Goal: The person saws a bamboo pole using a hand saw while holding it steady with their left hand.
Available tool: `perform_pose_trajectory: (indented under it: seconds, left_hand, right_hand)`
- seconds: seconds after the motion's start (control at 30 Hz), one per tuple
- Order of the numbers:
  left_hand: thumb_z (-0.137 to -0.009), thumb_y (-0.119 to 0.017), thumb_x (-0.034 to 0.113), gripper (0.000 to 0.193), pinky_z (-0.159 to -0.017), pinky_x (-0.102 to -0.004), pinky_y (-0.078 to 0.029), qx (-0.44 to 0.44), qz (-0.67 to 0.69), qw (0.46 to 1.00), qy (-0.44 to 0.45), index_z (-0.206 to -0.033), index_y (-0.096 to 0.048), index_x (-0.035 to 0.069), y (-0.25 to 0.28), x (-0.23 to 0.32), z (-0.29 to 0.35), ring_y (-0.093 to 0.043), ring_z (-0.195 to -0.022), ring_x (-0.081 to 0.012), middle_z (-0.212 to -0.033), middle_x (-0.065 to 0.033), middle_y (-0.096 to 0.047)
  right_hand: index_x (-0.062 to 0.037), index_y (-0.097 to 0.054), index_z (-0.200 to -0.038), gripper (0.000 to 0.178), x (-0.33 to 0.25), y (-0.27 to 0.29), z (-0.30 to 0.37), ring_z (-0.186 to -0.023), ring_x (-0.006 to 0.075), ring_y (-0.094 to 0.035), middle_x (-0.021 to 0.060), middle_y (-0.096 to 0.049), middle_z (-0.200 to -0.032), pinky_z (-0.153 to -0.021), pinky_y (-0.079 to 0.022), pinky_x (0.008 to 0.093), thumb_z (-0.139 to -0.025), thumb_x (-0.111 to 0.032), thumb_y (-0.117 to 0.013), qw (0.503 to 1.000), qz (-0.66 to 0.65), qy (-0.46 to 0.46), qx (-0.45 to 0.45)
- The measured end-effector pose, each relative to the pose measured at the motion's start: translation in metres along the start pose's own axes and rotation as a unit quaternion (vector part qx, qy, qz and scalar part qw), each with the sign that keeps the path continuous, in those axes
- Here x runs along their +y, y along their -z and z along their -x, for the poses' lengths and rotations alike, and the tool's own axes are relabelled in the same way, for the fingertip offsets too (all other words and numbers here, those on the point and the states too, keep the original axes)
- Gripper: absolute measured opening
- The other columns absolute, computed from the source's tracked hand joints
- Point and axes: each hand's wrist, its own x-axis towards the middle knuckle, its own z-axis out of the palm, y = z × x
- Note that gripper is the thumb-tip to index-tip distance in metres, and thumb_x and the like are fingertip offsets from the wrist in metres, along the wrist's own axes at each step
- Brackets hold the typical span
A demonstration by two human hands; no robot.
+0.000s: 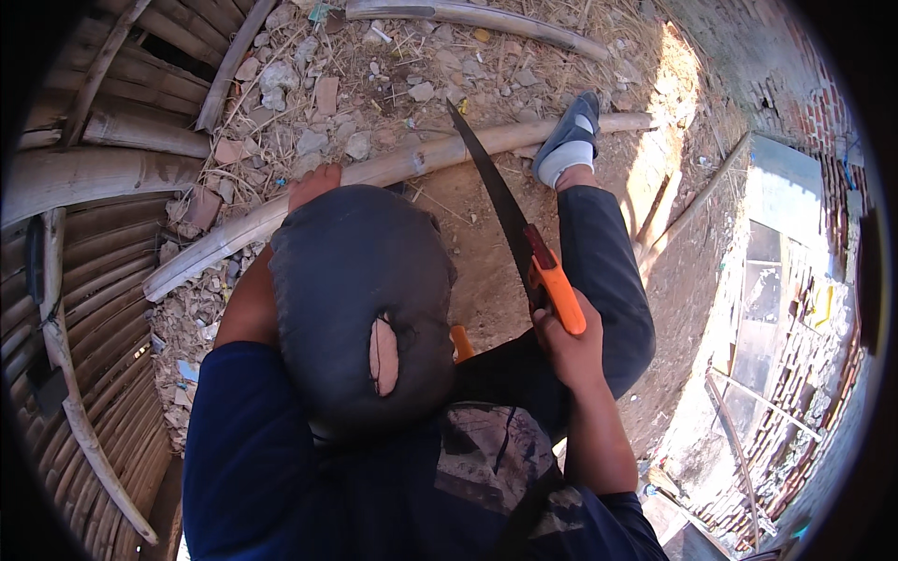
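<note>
My right hand is closed around the orange handle of a hand saw. The saw's long dark blade points up and away, and its tip passes over a long bamboo pole lying across the ground. Whether blade and pole touch, I cannot tell. At the pole, left of my raised knee, my left hand curls its fingers over it; the knee hides part of the hand. My right foot, in a dark sandal and white sock, rests against the pole's right part. A small orange piece peeks out beside my knee.
Stone and brick rubble and straw cover the ground ahead. Another bamboo length lies farther off. A slatted bamboo wall stands left; a brick wall rises right, with a slanting pole near it.
</note>
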Motion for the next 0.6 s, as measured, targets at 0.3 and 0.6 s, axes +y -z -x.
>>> perform_pose_trajectory:
  seconds: [0.3,0.6]
  left_hand:
    - [-0.088,-0.073,0.053,0.063,-0.102,-0.0572,-0.046,-0.022,-0.016,1.000,0.005,-0.134,-0.059,0.013,0.021,0.008,0.007,-0.063,-0.125,-0.0306,-0.129,-0.0093,-0.065]
    - [-0.094,-0.067,0.041,0.042,-0.099,-0.0579,-0.049,-0.036,-0.030,0.999,0.021,-0.125,-0.060,0.014,0.010,0.004,-0.007,-0.066,-0.122,-0.0306,-0.128,-0.0093,-0.067]
  right_hand:
    - [-0.0009,-0.064,-0.099,0.011,-0.003,-0.004,-0.008,-0.070,0.0089,-0.059,0.0012,-0.062,-0.081,-0.066,-0.048,0.0264,-0.092,-0.006,-0.071,0.998,-0.059,-0.012,-0.005]
    - [-0.0036,-0.060,-0.092,0.012,0.009,-0.015,-0.004,-0.065,0.0093,-0.059,0.0007,-0.060,-0.075,-0.062,-0.047,0.0279,-0.094,-0.008,-0.071,0.999,-0.028,0.007,-0.021]
